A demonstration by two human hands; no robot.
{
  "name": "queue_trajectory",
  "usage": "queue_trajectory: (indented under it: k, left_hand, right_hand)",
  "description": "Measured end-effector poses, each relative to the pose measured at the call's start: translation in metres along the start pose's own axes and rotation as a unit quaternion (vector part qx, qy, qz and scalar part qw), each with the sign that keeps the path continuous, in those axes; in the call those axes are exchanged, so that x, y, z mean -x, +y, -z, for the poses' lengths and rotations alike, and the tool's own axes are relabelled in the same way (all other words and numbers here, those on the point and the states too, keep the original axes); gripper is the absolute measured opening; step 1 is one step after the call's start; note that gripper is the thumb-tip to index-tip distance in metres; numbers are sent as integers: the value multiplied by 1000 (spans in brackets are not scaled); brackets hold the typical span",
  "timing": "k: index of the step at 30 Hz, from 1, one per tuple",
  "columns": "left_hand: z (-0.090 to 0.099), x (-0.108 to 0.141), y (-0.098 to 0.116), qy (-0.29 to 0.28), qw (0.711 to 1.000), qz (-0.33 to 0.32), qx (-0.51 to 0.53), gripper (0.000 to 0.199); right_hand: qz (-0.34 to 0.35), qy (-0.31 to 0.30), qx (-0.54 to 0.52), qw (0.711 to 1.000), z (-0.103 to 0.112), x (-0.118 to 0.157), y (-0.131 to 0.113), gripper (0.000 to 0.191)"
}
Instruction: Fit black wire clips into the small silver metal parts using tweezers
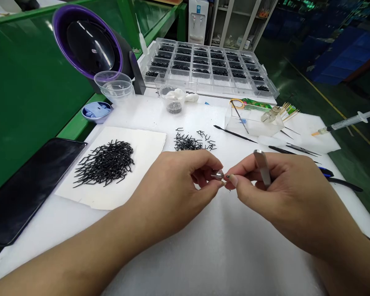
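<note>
My left hand (175, 193) pinches a small silver metal part (217, 175) between thumb and fingertips. My right hand (283, 193) grips steel tweezers (262, 167), their tips hidden by the fingers. A tiny black piece (227, 176) sits between the silver part and my right fingertips. Left of my hands, a heap of bent black wire pieces (105, 162) lies on a white paper sheet (148, 144). A smaller scatter of similar pieces (188, 140) lies on the white table just beyond my hands.
A transparent compartment tray (169, 78) holding black pieces stands at the back. Nearby are a round magnifier (88, 41), a glass bowl (114, 86), a blue dish (96, 112), a black tablet (29, 191), a transparent box (253, 121), and a syringe (348, 122).
</note>
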State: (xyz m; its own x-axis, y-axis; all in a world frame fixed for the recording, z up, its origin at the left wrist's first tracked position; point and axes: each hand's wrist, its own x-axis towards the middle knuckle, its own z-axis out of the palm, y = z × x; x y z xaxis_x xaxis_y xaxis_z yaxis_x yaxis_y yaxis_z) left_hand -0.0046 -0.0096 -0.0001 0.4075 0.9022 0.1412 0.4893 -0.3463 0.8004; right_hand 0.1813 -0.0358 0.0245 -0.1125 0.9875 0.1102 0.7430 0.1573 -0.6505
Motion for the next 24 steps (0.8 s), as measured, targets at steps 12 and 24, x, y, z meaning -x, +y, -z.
queue_trajectory:
  k: [12, 24]
  left_hand:
    - [0, 2, 2, 22, 999, -28, -25, 5]
    - [0, 3, 2, 28, 997, -53, -56, 9]
  right_hand:
    - [14, -16, -15, 1000, -1, 2, -1, 17]
    - [20, -25, -11, 999, -2, 3, -1, 17]
